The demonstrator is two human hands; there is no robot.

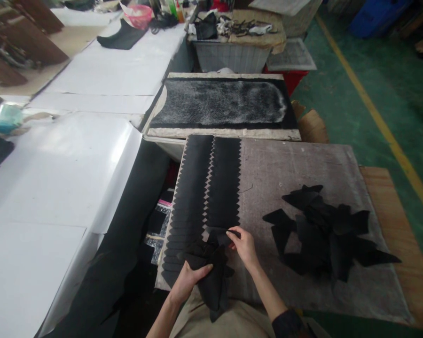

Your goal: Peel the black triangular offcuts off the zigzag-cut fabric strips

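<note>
Left hand (190, 279) grips a bunch of thin, black, pointed sheet pieces (215, 288); right hand (243, 245) pinches one flat black piece (218, 236) by a black, zigzag-edged row (226, 183).

Wkshop | green flr (398, 84), yellow line (365, 97) | blk cut pcs (320, 230) | prob. blue bin (379, 18), blurry

No txt, brand or no. is legible on the blk pieces (334, 234) or the grey board (289, 164) under them. Bkgd bottles (179, 12) are too blurred for any label to be read.
</note>
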